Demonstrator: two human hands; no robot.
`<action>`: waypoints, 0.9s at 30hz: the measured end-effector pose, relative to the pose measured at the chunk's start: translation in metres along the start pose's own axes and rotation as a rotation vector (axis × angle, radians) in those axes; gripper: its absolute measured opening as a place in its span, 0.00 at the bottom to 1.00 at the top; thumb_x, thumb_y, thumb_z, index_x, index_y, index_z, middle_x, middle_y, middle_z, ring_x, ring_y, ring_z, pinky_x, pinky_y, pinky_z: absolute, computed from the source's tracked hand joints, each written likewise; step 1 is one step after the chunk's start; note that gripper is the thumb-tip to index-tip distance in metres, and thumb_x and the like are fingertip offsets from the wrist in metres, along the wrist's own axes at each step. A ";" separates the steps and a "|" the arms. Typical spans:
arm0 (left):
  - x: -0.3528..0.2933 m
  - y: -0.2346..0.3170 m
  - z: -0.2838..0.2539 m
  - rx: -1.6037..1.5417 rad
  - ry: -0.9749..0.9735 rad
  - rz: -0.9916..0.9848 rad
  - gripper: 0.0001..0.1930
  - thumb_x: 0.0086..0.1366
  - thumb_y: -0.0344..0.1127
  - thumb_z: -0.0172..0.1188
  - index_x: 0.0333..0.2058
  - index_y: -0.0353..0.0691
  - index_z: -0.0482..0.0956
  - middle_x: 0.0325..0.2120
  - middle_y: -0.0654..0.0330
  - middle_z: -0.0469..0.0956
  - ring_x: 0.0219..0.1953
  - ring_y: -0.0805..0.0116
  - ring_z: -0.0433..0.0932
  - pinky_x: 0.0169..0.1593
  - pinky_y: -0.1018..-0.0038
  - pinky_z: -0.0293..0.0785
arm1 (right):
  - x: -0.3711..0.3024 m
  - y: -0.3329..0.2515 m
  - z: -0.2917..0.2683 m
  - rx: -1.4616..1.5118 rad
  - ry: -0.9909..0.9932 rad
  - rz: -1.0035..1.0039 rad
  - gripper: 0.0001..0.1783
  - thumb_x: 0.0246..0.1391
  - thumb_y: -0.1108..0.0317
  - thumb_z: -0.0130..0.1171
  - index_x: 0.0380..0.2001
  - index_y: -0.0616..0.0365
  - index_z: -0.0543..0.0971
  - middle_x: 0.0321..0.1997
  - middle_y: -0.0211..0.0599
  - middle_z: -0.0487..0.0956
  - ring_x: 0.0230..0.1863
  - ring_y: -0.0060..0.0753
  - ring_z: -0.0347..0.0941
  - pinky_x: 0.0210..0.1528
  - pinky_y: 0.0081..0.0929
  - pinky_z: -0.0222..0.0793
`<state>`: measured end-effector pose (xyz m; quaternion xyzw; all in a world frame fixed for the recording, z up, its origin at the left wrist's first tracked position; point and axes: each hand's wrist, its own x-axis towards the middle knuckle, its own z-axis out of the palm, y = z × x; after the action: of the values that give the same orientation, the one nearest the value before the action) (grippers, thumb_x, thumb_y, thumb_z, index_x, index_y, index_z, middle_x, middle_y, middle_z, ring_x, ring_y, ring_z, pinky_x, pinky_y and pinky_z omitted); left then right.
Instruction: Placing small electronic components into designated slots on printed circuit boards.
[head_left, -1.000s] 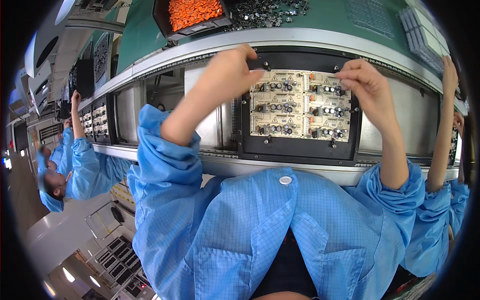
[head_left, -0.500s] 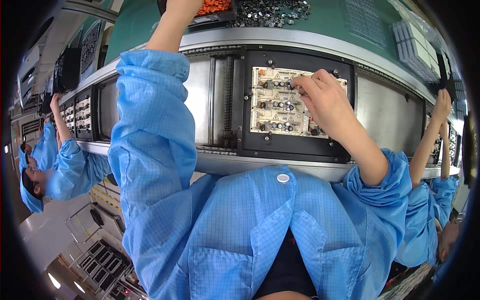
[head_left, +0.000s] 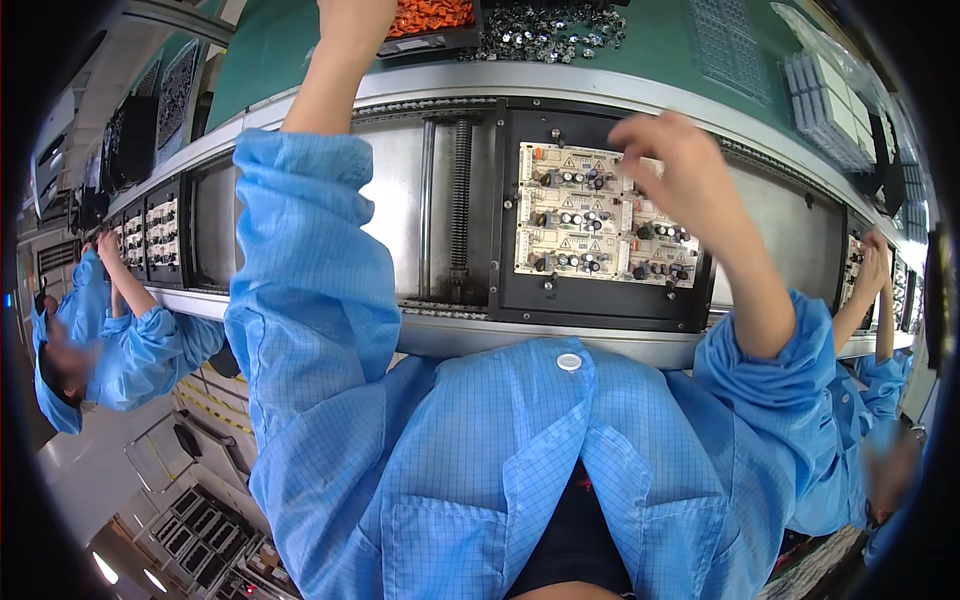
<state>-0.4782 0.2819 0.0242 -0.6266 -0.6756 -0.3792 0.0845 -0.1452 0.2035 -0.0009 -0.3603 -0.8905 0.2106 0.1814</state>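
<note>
Head view: vs ~0.5 s ago we see the R hand (head_left: 680, 170) off its pinch at the PCB panel's (head_left: 568, 205) upper mid, now motion-blurred over the upper-R boards, thumb & fingers apart, so we'd judge that touch finished; panel sits in the black carrier (head_left: 600, 299) on the line. L hand (head_left: 355, 20) is still up by the bin (head_left: 430, 42) of orange parts (head_left: 430, 14), fingertips cut off by the frame, so can't tell if it's gripping. Also around: metal bits (head_left: 550, 32) beside the bin, white stack (head_left: 830, 105) far R; R hand blocks our view of the panel's upper-R corner.
</note>
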 end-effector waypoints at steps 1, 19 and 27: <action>-0.006 0.012 -0.002 -0.068 -0.070 -0.021 0.07 0.58 0.29 0.61 0.26 0.30 0.78 0.26 0.41 0.79 0.35 0.40 0.78 0.40 0.54 0.73 | 0.011 0.010 0.000 0.000 0.005 0.017 0.14 0.47 0.77 0.62 0.39 0.56 0.78 0.29 0.35 0.79 0.36 0.39 0.73 0.40 0.35 0.70; -0.153 0.088 -0.051 -0.475 -0.736 -0.236 0.08 0.58 0.23 0.58 0.37 0.27 0.79 0.28 0.47 0.81 0.32 0.57 0.82 0.38 0.69 0.78 | 0.094 0.093 0.043 -0.052 0.199 0.060 0.13 0.51 0.78 0.56 0.42 0.61 0.81 0.40 0.43 0.80 0.39 0.41 0.80 0.45 0.34 0.75; -0.162 0.097 -0.044 -0.477 -0.773 -0.180 0.08 0.57 0.21 0.58 0.36 0.27 0.78 0.28 0.46 0.80 0.33 0.55 0.82 0.39 0.67 0.79 | 0.089 0.106 0.037 -0.038 0.210 -0.024 0.12 0.51 0.77 0.56 0.39 0.63 0.83 0.40 0.43 0.79 0.40 0.45 0.78 0.45 0.33 0.73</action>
<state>-0.3734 0.1204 -0.0013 -0.6629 -0.6029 -0.2687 -0.3533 -0.1628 0.3274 -0.0706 -0.3733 -0.8745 0.1525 0.2695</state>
